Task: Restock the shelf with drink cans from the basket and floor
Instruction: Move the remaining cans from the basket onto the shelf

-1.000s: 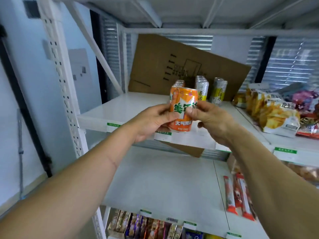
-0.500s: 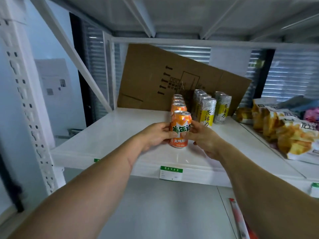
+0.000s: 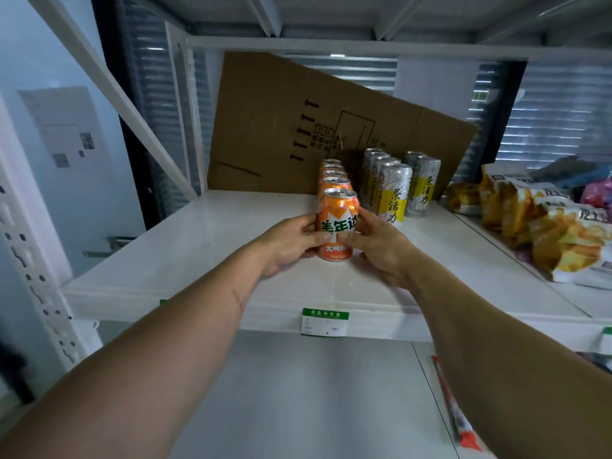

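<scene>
Item: orange drink can, short and squat, silver top with the pull tab in place, orange body with a white starburst panel carrying green characters, and a lower orange band with white characters. Stands upright on the white shelf, at the front of a single-file row of matching orange cans running back toward the cardboard sheet

Grip: left hand curls round the can's left side, thumb across the label; right hand curls round its right side, thumb on the front. Both hands hold the can between them

Neighbouring stock: tall slim silver-and-yellow cans in two rows just right of the orange row, black characters down the yellow band. Snack bags, yellow and white, further right on the adjoining shelf section. Price tag, green and white, on the shelf's front edge below the hands

Not legible or not visible: the thumbs cover the middle of the can's label, so the green characters are only partly seen; small print at the can's foot is blurred. Rear orange cans show only their rims and a sliver of body. Price tag print is too faint to read. Snack bags are cut off at the right edge. A red-and-white packet on the lower shelf is partly behind the right forearm
</scene>
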